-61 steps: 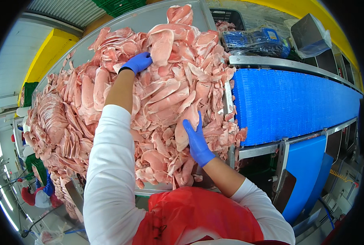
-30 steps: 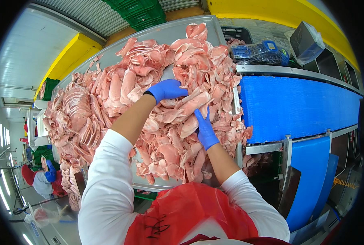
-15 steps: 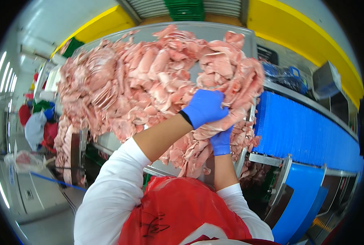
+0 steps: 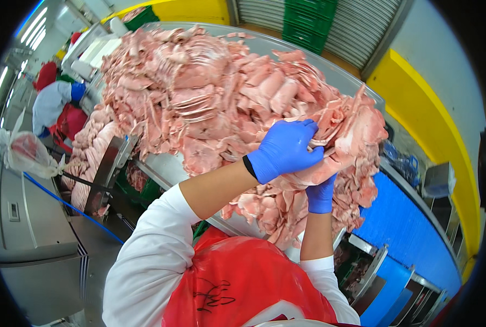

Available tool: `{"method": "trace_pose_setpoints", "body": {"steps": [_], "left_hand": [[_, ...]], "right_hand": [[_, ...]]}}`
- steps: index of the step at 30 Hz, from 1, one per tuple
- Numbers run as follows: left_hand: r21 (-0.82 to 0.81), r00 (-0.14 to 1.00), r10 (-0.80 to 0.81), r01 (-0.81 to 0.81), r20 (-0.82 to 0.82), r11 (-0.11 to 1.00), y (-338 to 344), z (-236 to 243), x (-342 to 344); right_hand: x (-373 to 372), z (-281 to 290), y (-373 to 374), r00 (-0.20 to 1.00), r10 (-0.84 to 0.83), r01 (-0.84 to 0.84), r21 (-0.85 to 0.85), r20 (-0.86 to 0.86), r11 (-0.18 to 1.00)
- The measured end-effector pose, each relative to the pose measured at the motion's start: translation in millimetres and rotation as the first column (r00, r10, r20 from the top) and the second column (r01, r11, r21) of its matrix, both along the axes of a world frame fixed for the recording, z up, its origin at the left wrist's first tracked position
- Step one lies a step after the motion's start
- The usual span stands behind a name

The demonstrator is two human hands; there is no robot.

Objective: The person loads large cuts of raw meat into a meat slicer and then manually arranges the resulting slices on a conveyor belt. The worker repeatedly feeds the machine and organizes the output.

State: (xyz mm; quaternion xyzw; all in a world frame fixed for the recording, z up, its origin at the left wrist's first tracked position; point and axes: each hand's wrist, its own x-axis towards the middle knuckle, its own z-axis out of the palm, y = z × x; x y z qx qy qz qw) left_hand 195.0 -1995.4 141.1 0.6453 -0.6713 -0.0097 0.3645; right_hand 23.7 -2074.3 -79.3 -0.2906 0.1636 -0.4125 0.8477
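Note:
A large heap of pale pink raw meat pieces (image 4: 199, 82) covers the metal table (image 4: 169, 170) before me. In a blue glove, my left hand (image 4: 286, 150) is closed on the near edge of a broad meat piece (image 4: 338, 159) at the heap's right side, its thumb on the near side. My right hand (image 4: 321, 196), also gloved in blue, reaches up under that same piece from the near side. Its fingers are mostly hidden behind the meat. More loose pieces (image 4: 270, 210) lie close by, left of the right hand.
A blue conveyor belt (image 4: 412, 218) runs along the right. Green crates (image 4: 311, 24) stand behind the table's far rim. On the left are a steel machine (image 4: 30, 201), a hanging plastic bag (image 4: 27, 152) and a co-worker in a white top and red apron (image 4: 52, 106).
The view has swung, shifting the table and heap in the picture. Both hands have kept hold of the meat piece, whose far part now stands higher and more folded.

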Motion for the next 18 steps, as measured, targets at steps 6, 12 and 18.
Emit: {"method": "trace_pose_setpoints", "body": {"steps": [6,12,18], "left_hand": [[-0.129,0.988,0.101,-0.115,-0.116,0.985,61,13,133],[-0.122,0.932,0.253,-0.291,-0.259,0.949,119,16,272],[-0.125,0.796,0.437,-0.527,-0.42,0.84,160,31,405]], "right_hand": [[135,74,35,0.979,0.205,-0.192,-0.443,-0.018,0.876],[271,44,29,0.957,0.175,-0.198,-0.079,-0.232,0.977],[426,178,87,0.944,0.19,-0.29,-0.4,-0.271,0.869]]}}
